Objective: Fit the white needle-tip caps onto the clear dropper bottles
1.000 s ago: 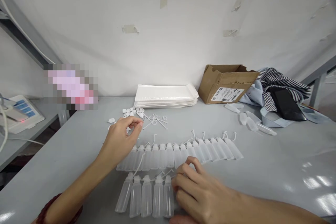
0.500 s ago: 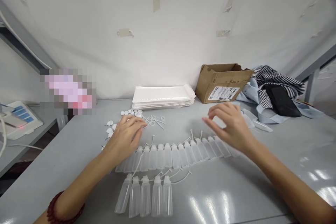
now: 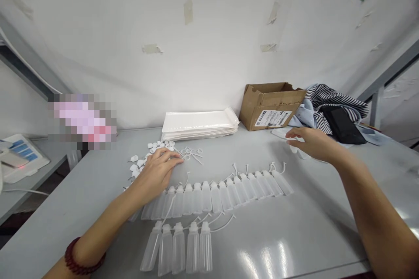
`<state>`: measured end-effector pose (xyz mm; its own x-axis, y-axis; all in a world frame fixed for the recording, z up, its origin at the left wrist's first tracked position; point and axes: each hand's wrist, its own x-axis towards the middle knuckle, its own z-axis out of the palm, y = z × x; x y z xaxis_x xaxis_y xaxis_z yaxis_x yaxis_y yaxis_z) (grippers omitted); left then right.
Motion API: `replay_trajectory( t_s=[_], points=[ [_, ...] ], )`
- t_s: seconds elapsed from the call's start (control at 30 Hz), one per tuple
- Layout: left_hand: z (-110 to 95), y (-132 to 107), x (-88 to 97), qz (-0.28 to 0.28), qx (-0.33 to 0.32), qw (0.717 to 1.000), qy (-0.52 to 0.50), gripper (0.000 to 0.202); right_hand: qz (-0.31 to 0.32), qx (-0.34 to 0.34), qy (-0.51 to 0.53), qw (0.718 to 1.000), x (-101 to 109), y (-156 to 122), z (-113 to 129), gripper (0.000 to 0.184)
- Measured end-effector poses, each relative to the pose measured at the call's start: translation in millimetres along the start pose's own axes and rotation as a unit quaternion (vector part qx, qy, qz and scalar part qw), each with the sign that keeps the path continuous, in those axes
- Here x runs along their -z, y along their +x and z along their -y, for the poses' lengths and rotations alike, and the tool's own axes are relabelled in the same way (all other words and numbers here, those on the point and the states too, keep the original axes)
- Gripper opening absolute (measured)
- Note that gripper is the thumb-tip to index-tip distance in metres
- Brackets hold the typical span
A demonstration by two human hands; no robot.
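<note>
My left hand (image 3: 157, 172) rests palm down on the grey table (image 3: 294, 226), fingers stretched toward a scatter of small white caps (image 3: 153, 148) and thin white ring ties (image 3: 191, 153). My right hand (image 3: 310, 143) reaches far right, fingers curled over loose clear plastic bottles (image 3: 303, 153) near the cardboard box; whether it grips one is hidden. A long row of clear squeeze bottles (image 3: 222, 192) lies side by side across the middle. A shorter row of several bottles (image 3: 178, 248) lies nearer me.
A stack of white padded envelopes (image 3: 199, 124) lies against the wall. An open cardboard box (image 3: 270, 104) stands at the back right beside striped cloth (image 3: 334, 100) with a black phone (image 3: 342, 124) on it. A white device (image 3: 19, 159) sits on the lower left shelf.
My right hand left the near row of bottles and swung up and right to the loose bottles by the box. My left hand lowered and flattened by the caps.
</note>
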<state>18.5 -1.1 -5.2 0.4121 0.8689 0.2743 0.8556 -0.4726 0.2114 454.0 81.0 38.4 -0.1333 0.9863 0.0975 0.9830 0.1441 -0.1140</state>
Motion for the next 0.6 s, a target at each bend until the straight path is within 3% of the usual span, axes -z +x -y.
replay_trajectory(
  t_s=[0.37, 0.6],
  points=[
    [2, -2, 4.2, 0.018, 0.045, 0.999, -0.006, 0.033, 0.065, 0.016, 0.01, 0.998, -4, 1, -7, 0.02],
    [-2, -1, 17.4, 0.019, 0.102, 0.994, -0.029, 0.027, 0.05, 0.036, 0.012, 0.998, -3, -2, -5, 0.022]
  ],
)
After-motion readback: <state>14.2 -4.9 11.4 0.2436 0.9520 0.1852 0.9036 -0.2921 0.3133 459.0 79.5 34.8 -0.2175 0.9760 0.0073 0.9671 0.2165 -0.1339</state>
